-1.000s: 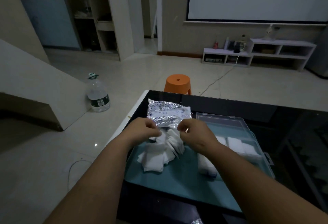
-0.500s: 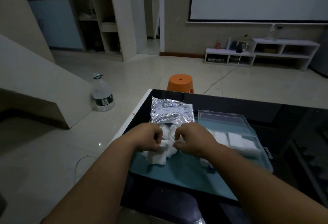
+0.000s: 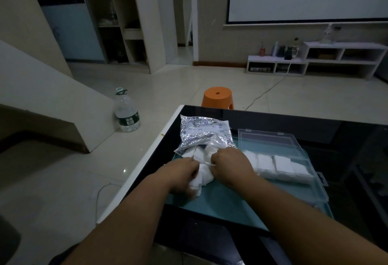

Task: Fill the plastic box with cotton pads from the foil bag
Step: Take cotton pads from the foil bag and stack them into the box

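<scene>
On table [image 3: 294, 122]: mat [image 3: 226, 206]. On mat, far left: bag [image 3: 204, 132]; right of it, box [image 3: 321, 189], lid [image 3: 270, 140] open behind. In box: pads [image 3: 281, 164] in a row. Before bag mouth: loose pads [image 3: 202, 173], gripped between left hand [image 3: 180, 175] and right hand [image 3: 231, 165]. Behind table: stool [image 3: 217, 97]; bottle [image 3: 126, 113] further left, on floor.

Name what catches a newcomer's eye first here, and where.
The left hand and right hand grip a heap of white cotton pads in front of the shiny foil bag. Right of them lies the open plastic box, partly filled; an orange stool stands beyond the table.
</scene>
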Action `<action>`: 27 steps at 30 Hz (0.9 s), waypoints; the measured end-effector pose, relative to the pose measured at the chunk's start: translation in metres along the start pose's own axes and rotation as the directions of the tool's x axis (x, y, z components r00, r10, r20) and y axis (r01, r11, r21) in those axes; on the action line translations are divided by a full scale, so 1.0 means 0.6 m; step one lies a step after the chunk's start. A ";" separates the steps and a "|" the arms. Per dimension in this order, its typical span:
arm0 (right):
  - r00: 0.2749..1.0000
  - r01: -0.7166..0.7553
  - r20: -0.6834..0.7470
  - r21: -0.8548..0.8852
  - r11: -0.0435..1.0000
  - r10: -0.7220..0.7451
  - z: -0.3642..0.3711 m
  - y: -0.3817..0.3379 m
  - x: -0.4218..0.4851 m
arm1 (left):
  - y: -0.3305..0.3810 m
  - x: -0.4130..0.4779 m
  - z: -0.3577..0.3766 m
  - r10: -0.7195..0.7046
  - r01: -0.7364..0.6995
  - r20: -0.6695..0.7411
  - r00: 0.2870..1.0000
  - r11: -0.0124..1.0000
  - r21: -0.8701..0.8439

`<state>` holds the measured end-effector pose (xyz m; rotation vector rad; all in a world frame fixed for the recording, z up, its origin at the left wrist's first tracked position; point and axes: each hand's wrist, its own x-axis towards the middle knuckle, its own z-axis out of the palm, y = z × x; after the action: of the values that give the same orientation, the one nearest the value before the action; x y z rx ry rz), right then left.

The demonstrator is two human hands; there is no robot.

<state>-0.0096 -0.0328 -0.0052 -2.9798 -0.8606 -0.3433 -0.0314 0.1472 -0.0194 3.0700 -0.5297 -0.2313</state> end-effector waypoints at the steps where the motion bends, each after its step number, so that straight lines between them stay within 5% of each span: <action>1: 1.000 -0.025 -0.001 0.015 1.000 0.025 0.001 0.001 -0.001 | 0.001 -0.001 0.000 0.005 -0.004 -0.049 0.999 1.000 0.019; 5: 0.995 -0.100 0.031 0.094 0.991 0.097 0.002 0.007 -0.004 | 0.004 -0.002 -0.004 0.032 -0.024 -0.126 0.991 0.998 0.061; 11: 0.976 -0.210 0.103 0.233 0.950 0.190 0.005 0.013 0.001 | -0.004 0.002 0.002 0.007 -0.007 -0.059 0.998 1.000 0.001; 20: 0.976 -0.218 0.070 0.327 0.920 0.206 0.002 0.020 -0.002 | 0.009 -0.006 0.006 -0.086 0.078 -0.289 0.954 0.996 -0.039; 24: 0.974 -0.201 -0.010 0.430 0.880 0.227 -0.008 0.025 -0.002 | 0.011 -0.008 -0.022 -0.228 0.138 -0.341 0.912 0.954 -0.268; 27: 0.950 -0.229 -0.065 0.516 0.826 0.304 -0.024 0.025 -0.004 | 0.008 -0.002 -0.034 -0.434 0.171 -0.304 0.848 0.767 -0.618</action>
<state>-0.0067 -0.0479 0.0088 -2.4966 -0.4183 -0.2677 -0.0309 0.1429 0.0013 2.4624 0.0835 0.2539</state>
